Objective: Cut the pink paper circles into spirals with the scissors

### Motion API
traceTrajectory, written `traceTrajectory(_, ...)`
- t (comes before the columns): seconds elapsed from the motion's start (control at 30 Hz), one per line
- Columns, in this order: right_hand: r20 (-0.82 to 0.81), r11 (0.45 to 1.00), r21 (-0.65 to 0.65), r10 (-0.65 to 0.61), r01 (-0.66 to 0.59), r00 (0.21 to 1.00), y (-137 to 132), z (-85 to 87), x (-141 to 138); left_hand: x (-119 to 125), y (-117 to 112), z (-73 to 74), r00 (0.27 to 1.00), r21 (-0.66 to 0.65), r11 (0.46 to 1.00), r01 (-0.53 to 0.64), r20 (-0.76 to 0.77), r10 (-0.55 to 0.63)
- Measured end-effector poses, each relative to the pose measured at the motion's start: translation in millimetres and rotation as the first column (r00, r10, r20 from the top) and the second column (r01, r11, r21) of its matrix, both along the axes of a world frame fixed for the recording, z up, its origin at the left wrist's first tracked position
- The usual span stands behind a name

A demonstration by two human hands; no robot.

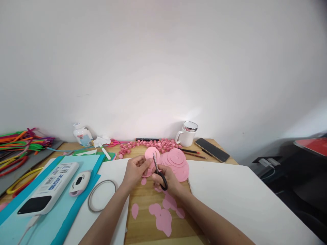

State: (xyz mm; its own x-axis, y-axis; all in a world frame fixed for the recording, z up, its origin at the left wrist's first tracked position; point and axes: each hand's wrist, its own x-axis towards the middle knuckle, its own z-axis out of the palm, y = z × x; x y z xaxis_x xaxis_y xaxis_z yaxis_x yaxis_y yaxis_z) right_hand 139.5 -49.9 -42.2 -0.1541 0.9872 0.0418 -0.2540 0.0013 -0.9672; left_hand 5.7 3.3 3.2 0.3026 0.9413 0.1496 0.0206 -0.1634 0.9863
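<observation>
My left hand (pixel 138 170) pinches a round pink paper piece (pixel 152 153) with a curved cut in it. In my right hand (pixel 167 177) is a pair of scissors (pixel 160 174) with black handles, its blades pointing up beside the paper. Just behind and right of my right hand lies a pile of pink paper spirals (pixel 176 161). Pink paper scraps (pixel 163 220) are scattered on the wooden table below my hands. Many small rolled pink paper roses (pixel 163 144) are heaped toward the wall.
A white mug (pixel 187 133), a phone (pixel 212 149) and pencils (pixel 195 155) stand or lie at the back right. To the left are a white power bank (pixel 51 187), a small white device (pixel 80 183), a tape ring (pixel 102 195), a jar (pixel 83 135) and colourful pipe cleaners (pixel 22 144).
</observation>
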Motion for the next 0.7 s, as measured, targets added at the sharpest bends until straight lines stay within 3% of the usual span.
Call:
traceTrajectory(0.17,0.050,0.998,-0.036,0.050,-0.048,0.997,-1,7.7,0,2,-7,6.7,0.998,0.011,1.000,-0.015,-0.063,0.016)
traceTrajectory(0.43,0.040,0.997,-0.072,0.046,-0.043,0.998,-2,9.7,0,-2,1,-1.5,0.992,0.043,0.996,-0.080,-0.099,0.084)
traceTrajectory(0.7,0.056,0.999,0.035,0.018,-0.020,0.998,1,8.0,4,-3,-1,2.6,0.987,-0.042,0.994,0.102,-0.121,-0.106)
